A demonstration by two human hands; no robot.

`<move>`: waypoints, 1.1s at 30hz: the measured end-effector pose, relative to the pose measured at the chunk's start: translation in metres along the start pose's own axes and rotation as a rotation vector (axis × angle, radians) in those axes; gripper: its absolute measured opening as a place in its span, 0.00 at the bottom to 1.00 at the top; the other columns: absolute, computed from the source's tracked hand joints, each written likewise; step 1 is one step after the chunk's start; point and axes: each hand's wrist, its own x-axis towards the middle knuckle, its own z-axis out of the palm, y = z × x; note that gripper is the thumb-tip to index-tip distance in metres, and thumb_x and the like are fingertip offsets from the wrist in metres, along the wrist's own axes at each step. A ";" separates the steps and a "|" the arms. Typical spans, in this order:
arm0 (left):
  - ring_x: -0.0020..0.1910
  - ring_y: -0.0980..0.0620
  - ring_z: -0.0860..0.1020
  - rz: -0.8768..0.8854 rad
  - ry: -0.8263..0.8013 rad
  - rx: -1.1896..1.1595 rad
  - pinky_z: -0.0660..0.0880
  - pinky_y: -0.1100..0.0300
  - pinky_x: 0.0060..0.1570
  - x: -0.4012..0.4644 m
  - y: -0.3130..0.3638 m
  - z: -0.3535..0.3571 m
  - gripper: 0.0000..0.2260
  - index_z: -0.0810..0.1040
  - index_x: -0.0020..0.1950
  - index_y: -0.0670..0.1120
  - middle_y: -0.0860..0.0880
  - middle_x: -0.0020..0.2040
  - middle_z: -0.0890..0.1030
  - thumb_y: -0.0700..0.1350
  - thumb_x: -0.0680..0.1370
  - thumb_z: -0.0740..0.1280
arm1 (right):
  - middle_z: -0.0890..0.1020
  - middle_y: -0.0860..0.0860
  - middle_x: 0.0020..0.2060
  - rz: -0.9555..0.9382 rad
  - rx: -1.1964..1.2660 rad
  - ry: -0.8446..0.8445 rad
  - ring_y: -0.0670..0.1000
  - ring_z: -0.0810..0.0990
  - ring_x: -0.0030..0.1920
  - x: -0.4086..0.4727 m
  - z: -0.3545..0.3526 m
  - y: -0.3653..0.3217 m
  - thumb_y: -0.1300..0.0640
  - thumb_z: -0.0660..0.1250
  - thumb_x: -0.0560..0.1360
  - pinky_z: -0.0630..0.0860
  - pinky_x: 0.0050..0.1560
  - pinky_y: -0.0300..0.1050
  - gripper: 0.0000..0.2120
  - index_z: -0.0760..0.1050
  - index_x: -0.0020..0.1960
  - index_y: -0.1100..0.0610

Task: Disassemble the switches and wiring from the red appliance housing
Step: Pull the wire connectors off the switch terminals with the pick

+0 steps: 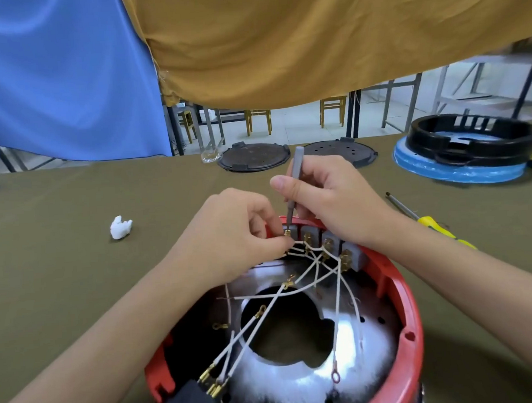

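Observation:
The red appliance housing (406, 311) stands open at the bottom centre, a shiny metal pan with a large hole inside it. A row of grey switches (330, 244) lines its far wall. White wires (299, 285) with brass terminals cross the pan toward a black connector block (190, 401) at the near left. My right hand (327, 197) grips a thin grey screwdriver (294, 180), its tip on the leftmost switch's brass terminal. My left hand (232, 235) pinches the wire terminal at that same switch.
The olive-green table (57, 247) carries a crumpled white tissue (120, 227) at left, two round black lids (253, 157) and a glass at the back, and a black ring on a blue disc (471, 146) at far right. A yellow-handled screwdriver (430, 221) lies right of the housing.

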 end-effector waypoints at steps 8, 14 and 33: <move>0.26 0.55 0.69 0.200 0.029 0.224 0.69 0.64 0.33 0.002 -0.002 -0.001 0.06 0.84 0.40 0.52 0.49 0.26 0.73 0.41 0.72 0.74 | 0.79 0.51 0.28 0.096 0.034 0.019 0.54 0.76 0.29 0.001 0.000 -0.001 0.52 0.67 0.80 0.76 0.36 0.52 0.16 0.76 0.37 0.59; 0.26 0.55 0.68 0.274 0.025 0.216 0.66 0.69 0.31 0.000 -0.001 -0.003 0.06 0.85 0.40 0.51 0.49 0.25 0.70 0.39 0.72 0.75 | 0.78 0.53 0.28 -0.132 -0.190 0.003 0.52 0.74 0.30 -0.005 0.001 -0.007 0.51 0.67 0.80 0.71 0.33 0.49 0.17 0.76 0.38 0.62; 0.47 0.56 0.76 0.085 -0.330 0.560 0.69 0.63 0.48 -0.031 0.020 0.009 0.22 0.47 0.76 0.60 0.55 0.41 0.76 0.52 0.85 0.53 | 0.79 0.54 0.27 -0.124 -0.147 0.011 0.53 0.75 0.28 -0.006 -0.001 -0.006 0.52 0.68 0.80 0.71 0.31 0.49 0.17 0.76 0.37 0.62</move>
